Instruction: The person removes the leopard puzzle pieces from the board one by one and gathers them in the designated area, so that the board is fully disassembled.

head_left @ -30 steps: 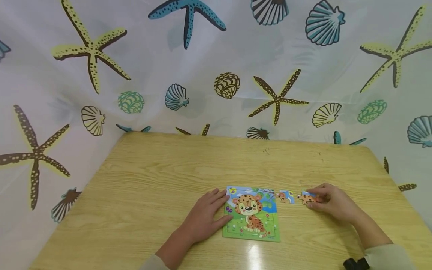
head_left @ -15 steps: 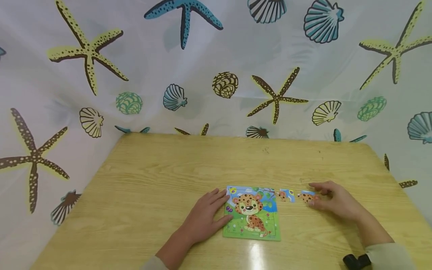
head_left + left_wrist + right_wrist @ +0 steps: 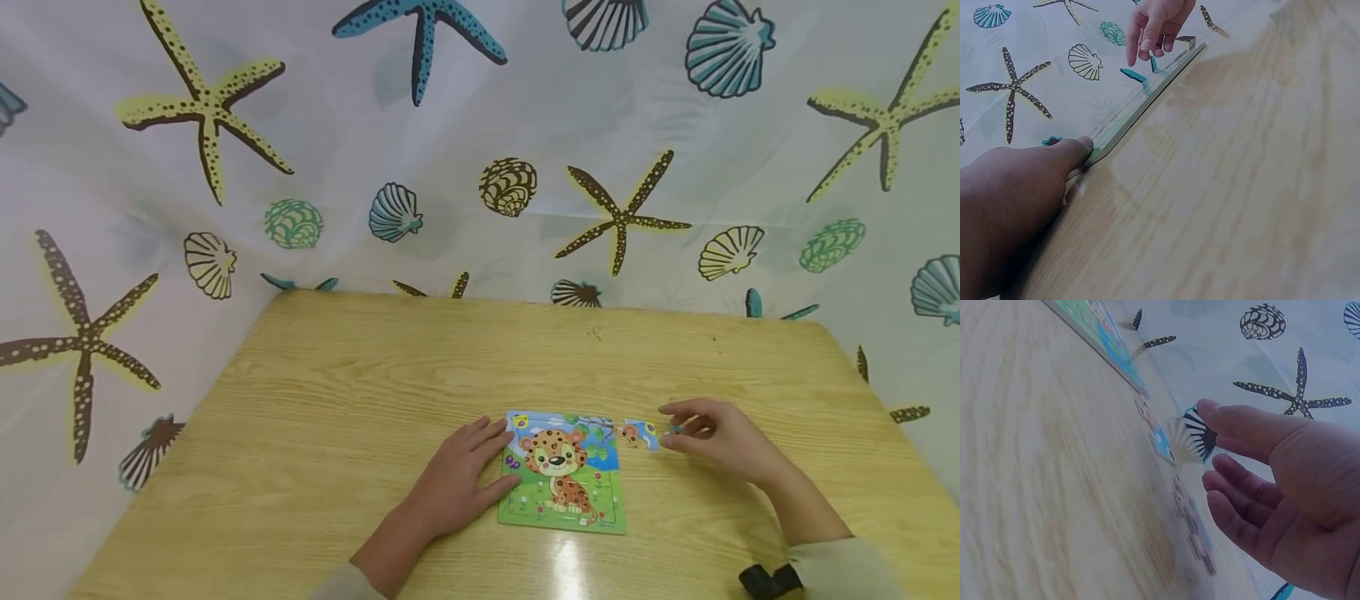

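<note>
A square jigsaw puzzle [image 3: 566, 508] with a spotted leopard cub lies flat on the table. My left hand [image 3: 459, 483] rests at its left edge, fingers extended; in the left wrist view the thumb [image 3: 1079, 151] lies on the board's rim. Right of the board lies a small puzzle piece [image 3: 639, 434] in blue and brown. My right hand [image 3: 720, 437] hovers just right of that piece, fingers loosely bent with nothing between them. It mostly hides a second puzzle piece [image 3: 1192, 525], which lies on the table below the fingers in the right wrist view.
The wooden table [image 3: 360, 375] meets a white cloth [image 3: 450, 250] printed with starfish and shells at the back and sides. A black object [image 3: 768, 581] sits at the right sleeve [image 3: 840, 567].
My right hand has let go of the right-hand puzzle piece and moved left above it, toward the other piece. The left hand and the puzzle board have stayed in place.
</note>
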Demonstrator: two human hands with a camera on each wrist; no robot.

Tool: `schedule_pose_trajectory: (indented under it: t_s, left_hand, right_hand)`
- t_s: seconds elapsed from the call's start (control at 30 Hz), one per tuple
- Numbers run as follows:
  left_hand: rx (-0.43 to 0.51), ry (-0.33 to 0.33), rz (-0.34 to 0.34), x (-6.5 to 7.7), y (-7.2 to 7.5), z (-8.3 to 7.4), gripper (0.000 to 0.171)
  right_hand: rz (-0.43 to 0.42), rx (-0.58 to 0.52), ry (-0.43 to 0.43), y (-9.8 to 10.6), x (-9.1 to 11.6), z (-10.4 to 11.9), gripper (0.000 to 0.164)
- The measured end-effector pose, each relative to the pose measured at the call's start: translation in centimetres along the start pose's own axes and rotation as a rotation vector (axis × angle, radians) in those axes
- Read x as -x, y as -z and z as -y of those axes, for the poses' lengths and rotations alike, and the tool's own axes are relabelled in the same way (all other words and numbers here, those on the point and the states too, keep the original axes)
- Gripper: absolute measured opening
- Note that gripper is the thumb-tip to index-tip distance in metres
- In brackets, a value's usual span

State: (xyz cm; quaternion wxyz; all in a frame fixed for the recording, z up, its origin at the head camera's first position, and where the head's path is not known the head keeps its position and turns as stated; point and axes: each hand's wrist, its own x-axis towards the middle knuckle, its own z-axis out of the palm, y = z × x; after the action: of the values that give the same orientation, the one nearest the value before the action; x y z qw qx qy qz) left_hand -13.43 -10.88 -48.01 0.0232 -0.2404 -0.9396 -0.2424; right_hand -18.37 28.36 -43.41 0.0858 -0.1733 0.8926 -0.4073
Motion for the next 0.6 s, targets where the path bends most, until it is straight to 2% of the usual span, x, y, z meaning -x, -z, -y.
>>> schedule_pose_trajectory:
  t_s: [0.23,0.37,0.6]
  left_hand:
    - [-0.011,-0.029,-0.025,0.0,0.0,-0.1,0.062]
    - [-0.028,-0.018,-0.046,0.0,0.0,-0.3,0.062]
    - [-0.048,-0.01,-0.063,0.1,0.0,-0.3,0.063]
  right_hand:
    - [0.092,-0.063,0.036,-2.2,-1.0,2.3,0.035]
    - [0.151,-0.096,0.048,-3.9,-2.0,3.1,0.034]
    - [0.173,-0.048,0.088,-6.9,-3.2,4.1,0.031]
